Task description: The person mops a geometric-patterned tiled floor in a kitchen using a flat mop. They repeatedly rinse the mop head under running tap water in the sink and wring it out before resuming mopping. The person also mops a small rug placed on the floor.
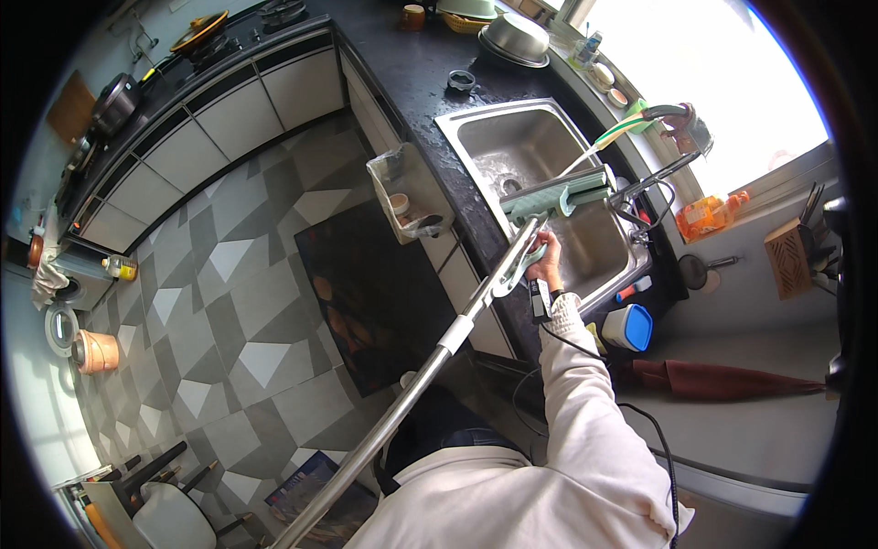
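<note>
A sponge mop with a long metal pole (393, 412) slants from the lower left up to the double steel sink (476, 137). Its green mop head (549, 197) lies across the divider between the two basins. My right hand (547, 263) is closed on the pale green squeeze lever (514, 274) beside the pole, just over the sink's near edge. A striped hose (615, 135) runs down from the tap (690, 137) toward the mop head. The left basin looks wet. My left hand is out of view.
A lined waste bin (407, 194) hangs at the counter's front. A metal bowl (514, 41) sits beyond the sink; a blue-lidded tub (629, 328) stands nearer me. An orange bottle (712, 216) is by the window. A dark mat (366, 284) covers tiled floor (219, 320).
</note>
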Demonstrator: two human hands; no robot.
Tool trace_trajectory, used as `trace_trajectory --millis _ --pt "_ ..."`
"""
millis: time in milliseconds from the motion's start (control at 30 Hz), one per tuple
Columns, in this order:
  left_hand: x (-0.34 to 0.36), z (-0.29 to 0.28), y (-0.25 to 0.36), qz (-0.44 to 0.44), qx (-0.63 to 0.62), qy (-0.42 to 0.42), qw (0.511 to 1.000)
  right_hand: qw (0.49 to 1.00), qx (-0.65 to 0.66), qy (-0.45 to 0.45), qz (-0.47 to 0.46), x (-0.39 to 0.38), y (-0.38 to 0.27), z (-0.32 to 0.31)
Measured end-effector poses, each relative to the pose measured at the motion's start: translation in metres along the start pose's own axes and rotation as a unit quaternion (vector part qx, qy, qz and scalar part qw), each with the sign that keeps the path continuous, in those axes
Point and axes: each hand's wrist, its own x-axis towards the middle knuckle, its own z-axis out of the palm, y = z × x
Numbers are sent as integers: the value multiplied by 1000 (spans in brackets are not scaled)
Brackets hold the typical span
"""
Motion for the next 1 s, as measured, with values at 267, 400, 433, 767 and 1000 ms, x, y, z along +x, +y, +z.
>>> trace_trajectory --millis 267,400,433,767,1000 --pt "-29 19 16 -20 -9 -42 999 998 -41 15 42 -6 5 28" --pt "-27 17 14 -30 -1 -53 998 999 -22 6 47 -1 5 18" --pt "-26 17 13 -33 -9 -50 998 999 -11 0 51 1 6 15" --pt "-70 42 5 -64 -56 -224 971 981 -177 16 82 -5 2 21" --pt "-102 44 24 -120 -98 -293 944 871 -488 -6 -52 -23 -6 17"
